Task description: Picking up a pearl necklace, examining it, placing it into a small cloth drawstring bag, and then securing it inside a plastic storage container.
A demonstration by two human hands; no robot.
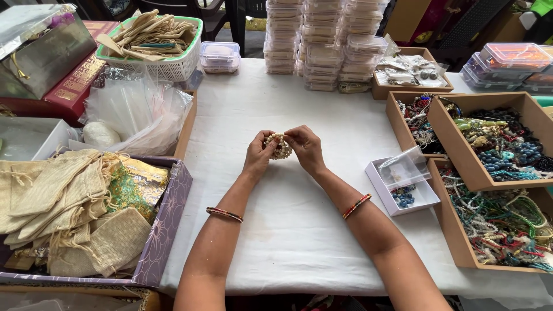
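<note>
White tabletop (288, 230) fills centre of frame. Lower left: purple box (167, 224) w/ burlap pouches (69, 213). Right edge: 3 brown trays of mixed beads (501, 173). Top centre: stacks of clear plastic containers (322, 40). Mid-frame, above the cloth: left hand (259, 152) & right hand (305, 147), fingers of both pinched on a cream bead bracelet (281, 148) held between them. Bangle on each wrist.
</note>
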